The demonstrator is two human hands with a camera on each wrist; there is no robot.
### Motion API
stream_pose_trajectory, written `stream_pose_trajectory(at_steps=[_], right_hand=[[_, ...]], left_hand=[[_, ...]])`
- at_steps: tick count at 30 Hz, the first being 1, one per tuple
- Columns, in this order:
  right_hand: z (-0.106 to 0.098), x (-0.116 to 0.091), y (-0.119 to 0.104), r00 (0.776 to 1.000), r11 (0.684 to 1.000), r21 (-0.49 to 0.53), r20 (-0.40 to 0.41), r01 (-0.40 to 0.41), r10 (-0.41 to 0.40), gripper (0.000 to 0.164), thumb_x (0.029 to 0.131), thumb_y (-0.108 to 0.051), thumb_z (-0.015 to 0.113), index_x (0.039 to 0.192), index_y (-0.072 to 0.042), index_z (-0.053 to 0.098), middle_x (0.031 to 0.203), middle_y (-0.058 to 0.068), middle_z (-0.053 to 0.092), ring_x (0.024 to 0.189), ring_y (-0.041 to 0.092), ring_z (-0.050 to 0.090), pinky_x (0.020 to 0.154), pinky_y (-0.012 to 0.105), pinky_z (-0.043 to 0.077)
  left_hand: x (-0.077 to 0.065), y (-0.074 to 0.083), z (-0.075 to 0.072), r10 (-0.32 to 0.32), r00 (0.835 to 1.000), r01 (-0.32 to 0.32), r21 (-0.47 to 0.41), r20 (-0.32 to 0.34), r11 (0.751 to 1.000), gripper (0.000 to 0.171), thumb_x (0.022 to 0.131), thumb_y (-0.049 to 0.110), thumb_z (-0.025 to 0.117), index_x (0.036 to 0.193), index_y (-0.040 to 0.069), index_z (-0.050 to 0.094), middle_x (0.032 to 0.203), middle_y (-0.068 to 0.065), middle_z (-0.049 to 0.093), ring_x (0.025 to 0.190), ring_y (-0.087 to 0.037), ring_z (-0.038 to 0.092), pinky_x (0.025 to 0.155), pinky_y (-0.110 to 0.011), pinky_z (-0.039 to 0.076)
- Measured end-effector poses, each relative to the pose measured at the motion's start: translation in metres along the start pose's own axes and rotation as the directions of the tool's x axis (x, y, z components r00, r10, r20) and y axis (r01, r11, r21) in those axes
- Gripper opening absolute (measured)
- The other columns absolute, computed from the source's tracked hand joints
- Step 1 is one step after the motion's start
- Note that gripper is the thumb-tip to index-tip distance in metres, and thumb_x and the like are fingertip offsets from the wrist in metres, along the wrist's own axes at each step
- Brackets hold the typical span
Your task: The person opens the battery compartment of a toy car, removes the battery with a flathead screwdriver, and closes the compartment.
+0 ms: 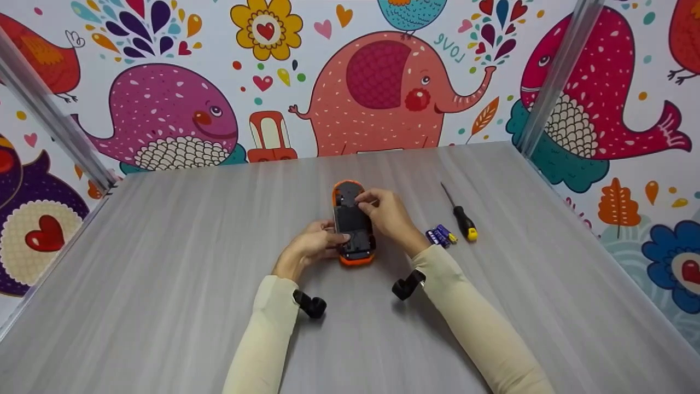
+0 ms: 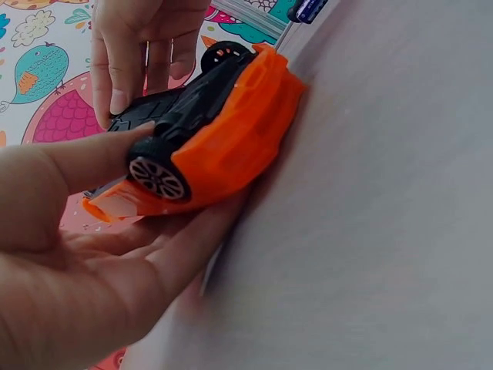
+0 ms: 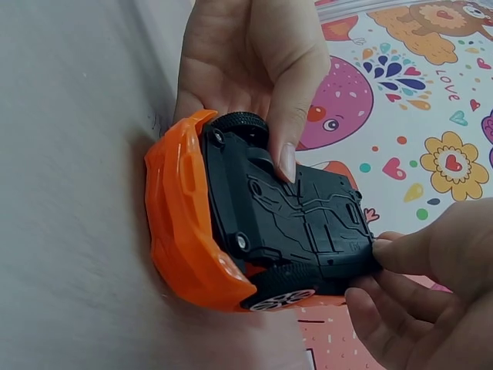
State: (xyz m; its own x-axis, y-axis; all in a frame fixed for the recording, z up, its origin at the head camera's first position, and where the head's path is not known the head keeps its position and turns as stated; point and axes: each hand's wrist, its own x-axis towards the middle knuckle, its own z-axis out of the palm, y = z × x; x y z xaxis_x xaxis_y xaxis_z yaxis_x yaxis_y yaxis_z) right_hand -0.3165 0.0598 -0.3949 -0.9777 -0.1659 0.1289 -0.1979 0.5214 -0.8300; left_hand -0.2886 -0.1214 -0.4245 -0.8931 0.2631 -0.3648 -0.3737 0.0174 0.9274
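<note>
An orange toy car (image 1: pixel 358 261) is turned underside up in front of me, its black underside (image 3: pixel 239 185) showing. My left hand (image 1: pixel 314 241) holds it from the left, thumb on the underside near a wheel (image 2: pixel 158 176) and fingers beneath the orange body. At the far half of the car, my right hand (image 1: pixel 385 210) pinches the edge of a black battery cover (image 3: pixel 331 208) between thumb and fingertips. Grooves and small raised lines run over this panel. The fingers partly hide its outer edge.
Several purple batteries (image 1: pixel 437 236) lie to the right of the car, close to my right wrist. Beyond them rests a screwdriver (image 1: pixel 464 219) with a black and yellow handle, its tip pointing away. Printed walls (image 1: pixel 202 33) enclose the grey table (image 1: pixel 164 262).
</note>
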Motion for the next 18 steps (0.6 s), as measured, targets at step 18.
stream_pose_trajectory(at_steps=[18], right_hand=[[0.0031,-0.0019,0.0030,1.000,0.999,-0.046,-0.023,-0.015,0.014,0.020,0.095,-0.010,0.068,0.112,-0.014,0.077,0.120,0.012,0.064,0.102,0.024,0.062,0.084,0.037,0.054]], left_hand=[[-0.0013,0.0013,0.0000,0.003,1.000,-0.003,-0.016,0.013,1.000,0.057,0.095,0.000,0.062,0.147,-0.003,0.040,0.138,-0.023,0.059,0.116,-0.025,0.066,0.099,-0.041,0.054]])
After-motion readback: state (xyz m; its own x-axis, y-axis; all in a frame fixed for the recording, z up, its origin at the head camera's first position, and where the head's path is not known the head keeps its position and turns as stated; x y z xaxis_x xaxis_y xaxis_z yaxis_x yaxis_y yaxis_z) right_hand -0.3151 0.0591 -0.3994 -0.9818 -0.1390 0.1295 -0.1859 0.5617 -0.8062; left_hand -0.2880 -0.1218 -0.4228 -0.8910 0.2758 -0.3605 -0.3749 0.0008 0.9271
